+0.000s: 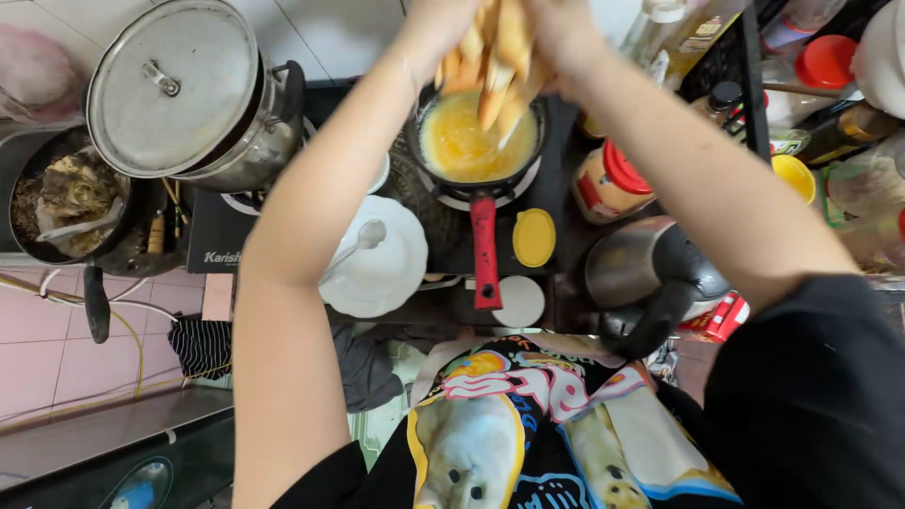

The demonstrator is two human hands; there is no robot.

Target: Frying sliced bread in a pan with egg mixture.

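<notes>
Golden fried strips (495, 66) are bunched between the left hand (436, 24) and right hand (558, 33), cupped together right above the small red-handled pan (483, 203) of yellow sauce, with a white plate (382, 264) and spoon (353, 247) just beside that pan.

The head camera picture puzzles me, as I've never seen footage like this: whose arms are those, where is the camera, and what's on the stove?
There is no machine here. The camera sits on a person's head and looks straight down, so you see their own two bare arms reaching forward. The left hand and right hand together hold a bunch of pale yellow strips above a small pan with a red handle, which holds a yellow liquid. To the left stand a metal pot with a lid and a white plate with a spoon. To the right are a red-lidded jar and a kettle.
</notes>
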